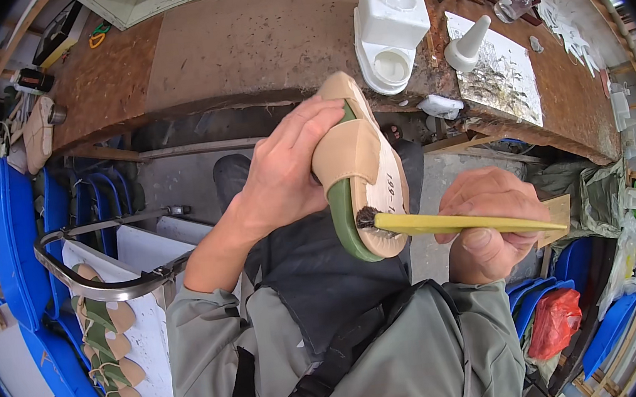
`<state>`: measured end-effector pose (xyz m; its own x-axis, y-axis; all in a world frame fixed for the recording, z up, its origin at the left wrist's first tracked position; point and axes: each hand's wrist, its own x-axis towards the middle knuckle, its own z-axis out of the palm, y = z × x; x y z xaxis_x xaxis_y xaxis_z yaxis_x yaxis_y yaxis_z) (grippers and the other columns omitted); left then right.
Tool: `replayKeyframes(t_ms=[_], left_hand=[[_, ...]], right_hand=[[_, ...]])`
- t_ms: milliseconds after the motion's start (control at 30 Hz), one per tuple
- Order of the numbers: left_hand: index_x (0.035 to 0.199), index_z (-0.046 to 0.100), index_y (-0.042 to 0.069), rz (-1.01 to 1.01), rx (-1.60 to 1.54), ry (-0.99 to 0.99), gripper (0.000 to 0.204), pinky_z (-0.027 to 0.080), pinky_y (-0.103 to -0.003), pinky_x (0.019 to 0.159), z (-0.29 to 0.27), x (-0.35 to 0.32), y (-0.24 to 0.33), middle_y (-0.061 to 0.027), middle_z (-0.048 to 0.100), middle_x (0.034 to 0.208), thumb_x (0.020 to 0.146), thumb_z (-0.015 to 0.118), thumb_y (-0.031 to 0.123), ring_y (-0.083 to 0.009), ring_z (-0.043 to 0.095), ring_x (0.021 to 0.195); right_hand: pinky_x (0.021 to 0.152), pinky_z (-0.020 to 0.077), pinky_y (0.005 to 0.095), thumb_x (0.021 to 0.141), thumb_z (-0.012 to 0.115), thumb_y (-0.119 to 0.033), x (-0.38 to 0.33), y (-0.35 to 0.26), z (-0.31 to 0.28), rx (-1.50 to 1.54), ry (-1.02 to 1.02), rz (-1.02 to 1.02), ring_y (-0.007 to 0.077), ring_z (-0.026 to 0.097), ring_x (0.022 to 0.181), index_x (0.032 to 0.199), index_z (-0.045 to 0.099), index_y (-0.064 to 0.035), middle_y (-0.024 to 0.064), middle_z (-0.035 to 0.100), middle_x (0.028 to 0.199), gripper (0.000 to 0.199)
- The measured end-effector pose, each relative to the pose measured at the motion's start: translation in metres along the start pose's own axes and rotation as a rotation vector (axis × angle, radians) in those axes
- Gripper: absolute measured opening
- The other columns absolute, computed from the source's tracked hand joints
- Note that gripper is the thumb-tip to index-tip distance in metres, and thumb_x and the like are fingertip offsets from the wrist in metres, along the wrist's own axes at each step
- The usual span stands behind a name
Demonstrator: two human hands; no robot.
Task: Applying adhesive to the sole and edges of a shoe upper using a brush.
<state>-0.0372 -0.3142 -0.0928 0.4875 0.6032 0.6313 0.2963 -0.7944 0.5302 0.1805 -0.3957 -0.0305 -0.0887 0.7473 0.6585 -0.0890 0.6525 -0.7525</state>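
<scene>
A beige shoe upper (350, 152) on a green shoe last is held up, tilted, in front of my body. My left hand (277, 176) wraps around its left side, fingers over the top part. The pale sole side faces right and bears handwritten marks. My right hand (494, 219) grips the yellow handle of a brush (452, 223). Its dark bristles touch the sole side near the lower end of the shoe.
Beyond the shoe runs a brown workbench (240, 44). On it are a white glue dispenser (392, 16), a white cone-topped bottle (469, 47) and a stained white sheet (504, 86). At left, a white rack (141, 325) holds several green-and-beige shoe parts (109, 352). A red bag (554, 322) lies lower right.
</scene>
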Motion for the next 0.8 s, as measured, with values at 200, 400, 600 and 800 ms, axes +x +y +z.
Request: replayKeyframes(t_ms=[200, 400, 600, 800], left_hand=[[0.113, 0.05, 0.003, -0.203, -0.192, -0.158, 0.062, 0.052, -0.036, 0.08, 0.002, -0.003, 0.015, -0.0162, 0.058, 0.108, 0.06, 0.08, 0.014, -0.0331, 0.061, 0.096], [0.112, 0.055, 0.002, -0.316, -0.371, -0.309, 0.06, 0.049, -0.032, 0.084, 0.002, -0.003, 0.024, -0.0115, 0.058, 0.113, 0.06, 0.081, 0.017, -0.0227, 0.062, 0.099], [0.12, 0.049, 0.005, -0.448, -0.514, -0.418, 0.071, 0.049, -0.036, 0.084, 0.007, -0.004, 0.028, -0.0123, 0.059, 0.11, 0.059, 0.082, 0.021, -0.0299, 0.06, 0.099], [0.128, 0.044, 0.005, -0.53, -0.591, -0.492, 0.081, 0.047, -0.036, 0.087, 0.01, -0.004, 0.032, -0.0126, 0.06, 0.111, 0.057, 0.079, 0.021, -0.029, 0.06, 0.101]], right_hand=[[0.052, 0.0502, 0.0311, 0.07, 0.071, -0.003, 0.001, 0.0, -0.003, 0.004, 0.017, 0.045, 0.0232, 0.061, 0.056, 0.08, 0.066, 0.0067, 0.0147, 0.064, 0.069, 0.015], [0.052, 0.0497, 0.0306, 0.07, 0.072, -0.003, 0.0, 0.001, -0.007, 0.028, 0.052, 0.053, 0.0223, 0.061, 0.057, 0.081, 0.066, 0.0068, 0.0137, 0.064, 0.068, 0.016], [0.051, 0.049, 0.0305, 0.071, 0.073, -0.005, -0.001, 0.001, -0.011, 0.012, 0.067, 0.044, 0.0221, 0.061, 0.056, 0.08, 0.066, 0.0069, 0.0132, 0.063, 0.067, 0.017], [0.05, 0.0489, 0.0302, 0.072, 0.073, -0.009, -0.003, 0.004, -0.015, 0.023, 0.106, 0.067, 0.0224, 0.061, 0.055, 0.08, 0.066, 0.0064, 0.0134, 0.063, 0.066, 0.018]])
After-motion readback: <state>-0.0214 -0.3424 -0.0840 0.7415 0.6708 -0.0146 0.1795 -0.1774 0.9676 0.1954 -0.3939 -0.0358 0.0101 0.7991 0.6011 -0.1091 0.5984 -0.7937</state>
